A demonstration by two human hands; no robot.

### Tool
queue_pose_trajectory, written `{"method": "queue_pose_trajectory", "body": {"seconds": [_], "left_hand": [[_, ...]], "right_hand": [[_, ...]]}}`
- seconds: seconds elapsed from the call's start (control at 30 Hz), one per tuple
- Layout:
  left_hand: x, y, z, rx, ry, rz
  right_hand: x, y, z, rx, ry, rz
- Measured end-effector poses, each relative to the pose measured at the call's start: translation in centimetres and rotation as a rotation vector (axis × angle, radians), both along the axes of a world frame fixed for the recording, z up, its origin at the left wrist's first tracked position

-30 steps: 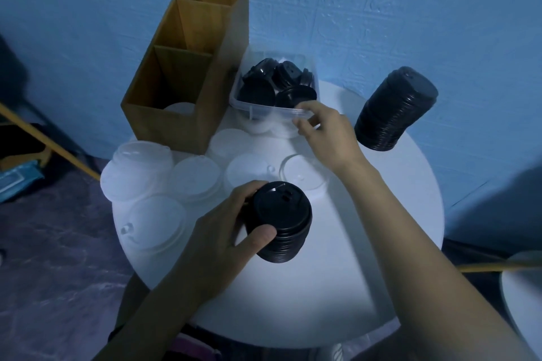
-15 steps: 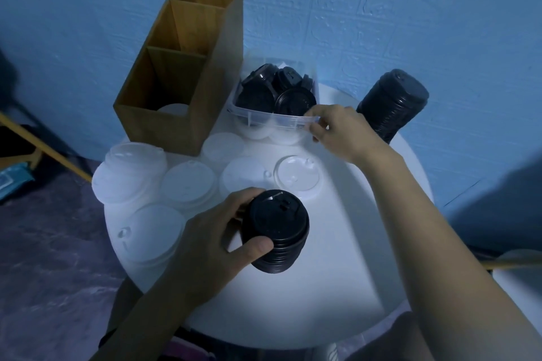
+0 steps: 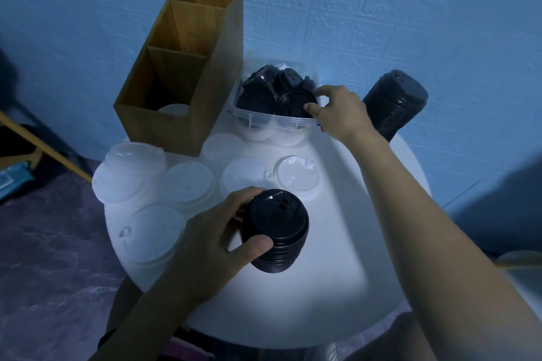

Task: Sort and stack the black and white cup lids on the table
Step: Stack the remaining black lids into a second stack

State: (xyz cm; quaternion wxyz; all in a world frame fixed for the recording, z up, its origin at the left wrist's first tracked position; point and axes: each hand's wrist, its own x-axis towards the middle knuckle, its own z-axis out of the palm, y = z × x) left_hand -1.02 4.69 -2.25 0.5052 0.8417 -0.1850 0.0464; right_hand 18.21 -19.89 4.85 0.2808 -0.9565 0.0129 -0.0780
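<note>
Glare is washing out the white lids (image 3: pixel 187 182) on the table (image 3: pixel 337 228); left hand (image 3: pixel 211 240) is curling round a black lid stack (image 3: pixel 275 231); right hand (image 3: pixel 343 111) is pinching a loose black lid (image 3: pixel 293 102) inside the clear tub (image 3: pixel 255 114).

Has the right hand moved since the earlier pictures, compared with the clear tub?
Yes. The right hand went from the near rim of the clear tub, over it, onto a black lid inside.
</note>
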Motion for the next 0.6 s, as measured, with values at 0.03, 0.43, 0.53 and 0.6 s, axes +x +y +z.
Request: {"method": "queue_pose_trajectory", "body": {"seconds": [0.03,0.43,0.53,0.6], "left_hand": [[0.0,0.0,0.0,0.002,0.0,-0.001],[0.1,-0.1,-0.2,0.006,-0.011,0.0],[0.2,-0.2,-0.1,0.006,-0.003,0.008],[0.2,-0.2,-0.1,-0.005,0.014,0.01]], "right_hand": [[0.1,0.1,0.1,0.009,0.003,-0.006],[-6.2,0.4,3.7,0.332,-0.326,-0.067],[-10.7,1.0,2.7,0.371,-0.311,0.05],[-13.9,1.2,1.4,0.37,-0.282,0.108]]}}
